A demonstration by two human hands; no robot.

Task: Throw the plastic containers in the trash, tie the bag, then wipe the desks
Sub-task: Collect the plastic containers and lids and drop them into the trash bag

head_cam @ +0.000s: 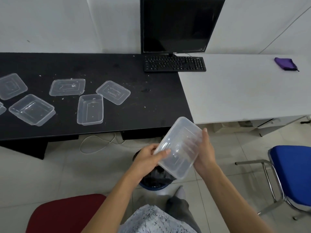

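A clear plastic container (179,147) is tilted in the air above the trash bin (155,179), which is lined with a black bag and stands on the floor. My left hand (148,157) grips its near left edge with the thumb on top. My right hand (204,152) holds its right side, fingers behind the clear wall. Several more clear containers and lids lie on the black desk (117,68), among them an open tub (90,109), a lid (113,92) and another lid (67,87).
A monitor (180,24) and keyboard (175,63) stand at the back where the black desk meets a white desk (235,91). A purple cloth (285,63) lies on the white desk. A blue chair (291,174) is at right, a red chair (67,214) at lower left.
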